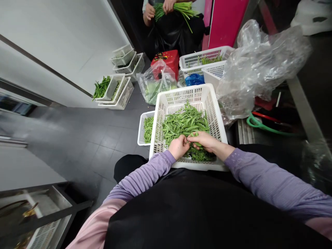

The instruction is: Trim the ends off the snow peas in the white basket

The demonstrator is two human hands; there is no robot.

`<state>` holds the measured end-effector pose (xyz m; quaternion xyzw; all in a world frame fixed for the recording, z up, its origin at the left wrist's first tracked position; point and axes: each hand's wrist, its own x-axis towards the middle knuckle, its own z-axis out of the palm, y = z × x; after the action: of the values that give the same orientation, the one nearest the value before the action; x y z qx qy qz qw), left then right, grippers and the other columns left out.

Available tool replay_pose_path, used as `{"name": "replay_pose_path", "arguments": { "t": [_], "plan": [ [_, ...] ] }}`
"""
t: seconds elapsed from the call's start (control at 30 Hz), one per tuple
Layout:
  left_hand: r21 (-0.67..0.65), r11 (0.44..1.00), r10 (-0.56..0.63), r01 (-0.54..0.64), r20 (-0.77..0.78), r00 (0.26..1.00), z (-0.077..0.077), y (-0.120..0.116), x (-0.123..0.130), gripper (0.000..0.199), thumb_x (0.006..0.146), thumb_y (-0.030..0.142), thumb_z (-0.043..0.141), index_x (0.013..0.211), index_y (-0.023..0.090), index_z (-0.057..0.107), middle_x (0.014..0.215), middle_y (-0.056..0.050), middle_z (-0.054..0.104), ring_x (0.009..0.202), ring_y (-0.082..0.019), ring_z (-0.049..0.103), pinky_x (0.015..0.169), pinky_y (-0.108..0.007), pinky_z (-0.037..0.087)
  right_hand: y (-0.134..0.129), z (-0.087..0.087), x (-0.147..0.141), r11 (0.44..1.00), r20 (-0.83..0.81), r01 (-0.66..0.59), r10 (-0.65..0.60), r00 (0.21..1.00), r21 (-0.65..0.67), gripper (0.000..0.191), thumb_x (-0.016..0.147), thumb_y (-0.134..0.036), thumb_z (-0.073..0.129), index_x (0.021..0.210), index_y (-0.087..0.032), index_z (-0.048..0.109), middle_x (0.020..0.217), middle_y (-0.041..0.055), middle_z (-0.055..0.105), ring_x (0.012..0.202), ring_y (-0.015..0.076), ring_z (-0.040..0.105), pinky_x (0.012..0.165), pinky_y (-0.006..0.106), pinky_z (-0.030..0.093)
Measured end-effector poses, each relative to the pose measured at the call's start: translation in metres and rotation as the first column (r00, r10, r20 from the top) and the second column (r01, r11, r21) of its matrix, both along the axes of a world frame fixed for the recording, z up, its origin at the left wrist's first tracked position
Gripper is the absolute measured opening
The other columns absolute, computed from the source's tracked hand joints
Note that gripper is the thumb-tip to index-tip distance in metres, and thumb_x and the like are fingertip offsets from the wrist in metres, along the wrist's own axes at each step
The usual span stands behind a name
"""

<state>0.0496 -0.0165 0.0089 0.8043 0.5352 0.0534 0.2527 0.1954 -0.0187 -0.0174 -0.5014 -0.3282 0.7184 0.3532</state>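
Note:
A large white plastic basket (185, 89) sits at my lap, with a heap of green pea pods (185, 119) inside. Over its near half my two hands meet, fingertips almost touching. My right hand (204, 141) is closed around a few pea pods that show between thumb and fingers. My left hand (179, 147) is pinched beside the right thumb; what lies between its fingertips is hidden. Thin green trimmings (199, 154) lie below my hands at the basket's near side. A smaller white basket (140, 129) with more pods stands against the left side.
Across from me a person's hands (169, 5) hold a bunch of long green stems. A red stool (172, 57), a plastic bag of greens (153, 90) and another white basket (185, 62) stand ahead. Stacked baskets (126, 95) line the left wall. Clear plastic (267, 65) and green-handled scissors (255, 123) lie right.

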Motion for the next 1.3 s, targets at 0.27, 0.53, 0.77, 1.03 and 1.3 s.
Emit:
{"name": "replay_pose_path", "arguments": {
  "t": [0.27, 0.53, 0.77, 1.03, 1.3],
  "plan": [
    [-0.269, 0.958, -0.013, 0.098, 0.299, 0.954, 0.004, -0.013, -0.019, 0.027, 0.084, 0.027, 0.034, 0.072, 0.014, 0.054, 0.05, 0.004, 0.05, 0.043, -0.006, 0.046, 0.05, -0.018, 0.038, 0.005, 0.012, 0.008, 1.0, 0.003, -0.031, 0.031, 1.0, -0.003, 0.023, 0.061, -0.02, 0.066, 0.081, -0.011, 0.06, 0.049, -0.0026, 0.052, 0.036, 0.0054, 0.041, 0.029, 0.017, 0.028],
    [-0.125, 0.891, -0.439, 0.437, 0.013, 0.899, 0.005, -0.009, -0.023, 0.019, 0.075, 0.02, 0.043, 0.067, 0.015, 0.06, 0.067, -0.002, 0.06, 0.066, -0.012, 0.055, 0.066, -0.021, 0.042, -0.002, 0.016, 0.007, 0.896, 0.115, -0.439, 0.43, 0.895, 0.063, 0.029, 0.062, -0.023, 0.062, 0.09, -0.014, 0.063, 0.041, -0.006, 0.049, 0.034, 0.0053, 0.04, 0.033, 0.016, 0.031],
    [-0.272, 0.905, -0.412, 0.327, -0.376, 0.83, -0.02, 0.004, -0.054, 0.037, 0.069, 0.02, 0.051, 0.107, 0.017, 0.055, 0.103, -0.009, 0.055, 0.087, -0.017, 0.056, 0.077, -0.026, 0.044, 0.0, 0.02, 0.016, 0.809, 0.304, -0.587, 0.566, 0.767, -0.025, 0.04, 0.06, -0.019, 0.061, 0.1, -0.017, 0.06, 0.037, -0.0076, 0.047, 0.032, 0.007, 0.04, 0.033, 0.017, 0.032],
    [0.015, 0.868, -0.46, 0.496, -0.347, 0.817, 0.019, -0.007, -0.03, 0.036, 0.088, 0.036, 0.027, 0.118, 0.022, 0.04, 0.097, -0.006, 0.05, 0.083, -0.015, 0.055, 0.07, -0.024, 0.044, 0.002, 0.019, 0.018, 0.773, 0.055, -0.632, 0.629, 0.775, 0.058, 0.052, 0.063, -0.022, 0.061, 0.114, -0.018, 0.051, 0.044, -0.0084, 0.05, 0.035, 0.0062, 0.041, 0.036, 0.017, 0.033],
    [-0.175, 0.776, -0.621, 0.607, -0.384, 0.683, 0.032, 0.016, -0.021, 0.02, 0.08, 0.022, 0.042, 0.089, 0.016, 0.058, 0.088, -0.009, 0.058, 0.078, -0.018, 0.057, 0.069, -0.027, 0.043, 0.007, 0.019, 0.021, 0.827, 0.182, -0.556, 0.537, 0.824, 0.078, 0.044, 0.06, -0.029, 0.067, 0.102, -0.018, 0.056, 0.054, -0.0053, 0.054, 0.041, 0.0067, 0.045, 0.036, 0.017, 0.033]
  ]
}}
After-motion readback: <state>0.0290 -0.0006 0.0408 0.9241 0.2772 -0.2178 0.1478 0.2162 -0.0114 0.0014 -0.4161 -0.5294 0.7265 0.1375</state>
